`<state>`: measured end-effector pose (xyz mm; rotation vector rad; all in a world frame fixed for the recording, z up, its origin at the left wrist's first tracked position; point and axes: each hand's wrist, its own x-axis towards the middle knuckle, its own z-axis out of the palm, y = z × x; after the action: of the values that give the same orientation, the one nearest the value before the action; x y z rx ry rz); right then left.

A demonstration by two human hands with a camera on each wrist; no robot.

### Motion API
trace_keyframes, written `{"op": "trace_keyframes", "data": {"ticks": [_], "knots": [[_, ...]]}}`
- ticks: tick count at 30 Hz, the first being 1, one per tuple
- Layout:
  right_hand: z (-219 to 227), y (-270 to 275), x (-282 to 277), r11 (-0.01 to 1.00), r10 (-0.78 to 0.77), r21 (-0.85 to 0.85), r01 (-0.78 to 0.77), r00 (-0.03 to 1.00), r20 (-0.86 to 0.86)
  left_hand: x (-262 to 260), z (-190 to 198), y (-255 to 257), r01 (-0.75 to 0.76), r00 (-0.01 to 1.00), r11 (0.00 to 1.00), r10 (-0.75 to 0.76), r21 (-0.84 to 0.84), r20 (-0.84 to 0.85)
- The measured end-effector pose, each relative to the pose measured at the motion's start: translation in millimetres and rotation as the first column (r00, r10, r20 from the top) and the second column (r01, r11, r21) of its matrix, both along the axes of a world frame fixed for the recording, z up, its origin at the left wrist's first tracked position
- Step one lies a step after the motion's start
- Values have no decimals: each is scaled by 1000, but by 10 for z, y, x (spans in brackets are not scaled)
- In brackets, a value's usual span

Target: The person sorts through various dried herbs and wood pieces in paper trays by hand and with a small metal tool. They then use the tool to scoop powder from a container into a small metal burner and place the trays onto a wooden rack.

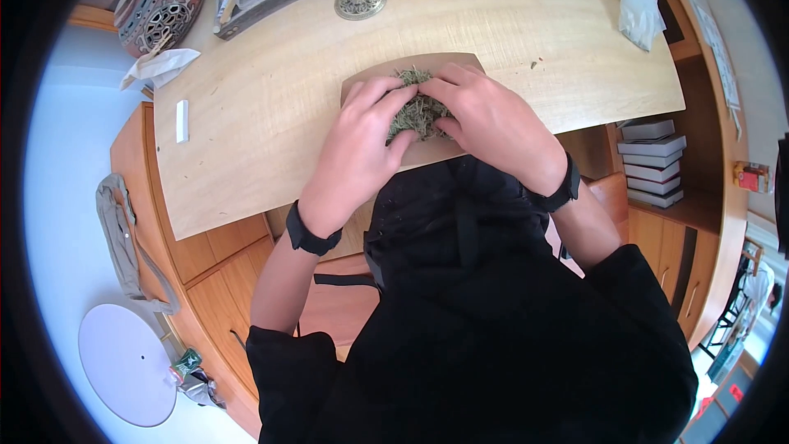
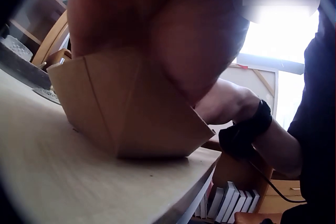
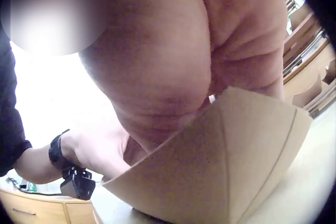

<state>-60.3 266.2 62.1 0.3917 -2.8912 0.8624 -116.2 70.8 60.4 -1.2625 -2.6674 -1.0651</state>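
Observation:
Dried green-grey herb stalks (image 1: 417,117) lie in a heap inside a brown, slant-sided paper box (image 1: 467,58) near the desk's front edge. My left hand (image 1: 352,144) grips the left side of the heap, thumb at the near side and fingers bent over the far side. From the right, my right hand (image 1: 497,119) grips the same heap with curved fingers and thumb. Both sets of fingertips come close together over the herbs. In the left wrist view, the box wall (image 2: 115,108) hides the left fingertips. The right wrist view likewise shows the box wall (image 3: 210,161) covering the right fingertips.
A round pierced metal lid (image 1: 360,1) lies beyond the box. Farther left stand a dark tray (image 1: 234,29) of utensils and a red openwork pot (image 1: 168,4). A small white block (image 1: 182,121) is on the desk's left; a plastic bag (image 1: 641,12) lies far right.

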Motion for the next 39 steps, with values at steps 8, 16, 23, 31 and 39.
{"op": "trace_keyframes", "data": {"ticks": [8, 16, 23, 31, 39], "knots": [[151, 62, -84, 991, 44, -121, -63, 987, -156, -30, 145, -14, -42, 991, 993, 27, 114, 132], [409, 199, 20, 997, 30, -69, -28, 999, 31, -17, 177, -138, -24, 991, 998, 17, 52, 134], [22, 95, 11, 998, 37, -52, -36, 999, 12, 83, 46, -47, -40, 997, 998, 42, -39, 59], [103, 74, -34, 985, 42, -166, -40, 999, 6, 13, -9, -9, -51, 992, 996, 42, 72, 117], [268, 33, -51, 937, -17, -349, 11, 1000, -13, 66, 40, 67, -236, 929, 917, 116, 322, 351]]}}
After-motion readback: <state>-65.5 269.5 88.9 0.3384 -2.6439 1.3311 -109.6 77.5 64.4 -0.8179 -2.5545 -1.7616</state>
